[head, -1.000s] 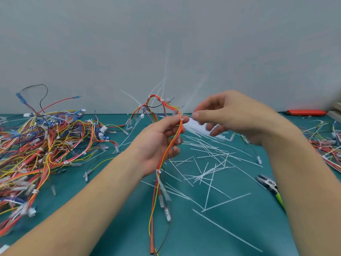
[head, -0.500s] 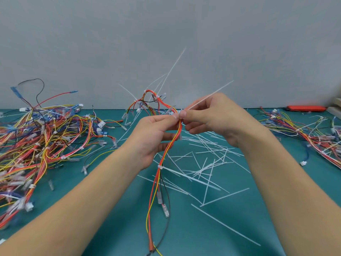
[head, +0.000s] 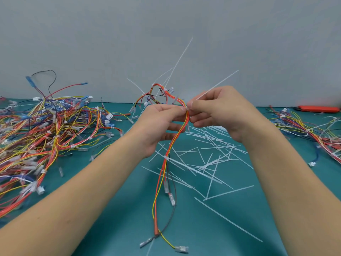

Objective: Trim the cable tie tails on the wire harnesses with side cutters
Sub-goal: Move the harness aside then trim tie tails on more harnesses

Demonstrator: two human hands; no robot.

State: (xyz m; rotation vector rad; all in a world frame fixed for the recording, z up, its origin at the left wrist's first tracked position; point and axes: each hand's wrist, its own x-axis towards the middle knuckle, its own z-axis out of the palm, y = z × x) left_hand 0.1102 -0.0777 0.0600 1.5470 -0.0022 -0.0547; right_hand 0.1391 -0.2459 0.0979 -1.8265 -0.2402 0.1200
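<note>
Both hands pinch the floppy, featherlight harness at its tie: left hand on the wires, right hand on the springy tail, probably the best grip.

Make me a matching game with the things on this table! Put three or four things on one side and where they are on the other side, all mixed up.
Things:
1. wire harness
2. big pile of harnesses
3. loose white cable ties
4. orange tool

Places:
A. far right, by the wall
B. heaped on the left of the table
C. held up between left hand and right hand
D. scattered on the mat in the middle

Pairs: 1-C, 2-B, 3-D, 4-A
</note>
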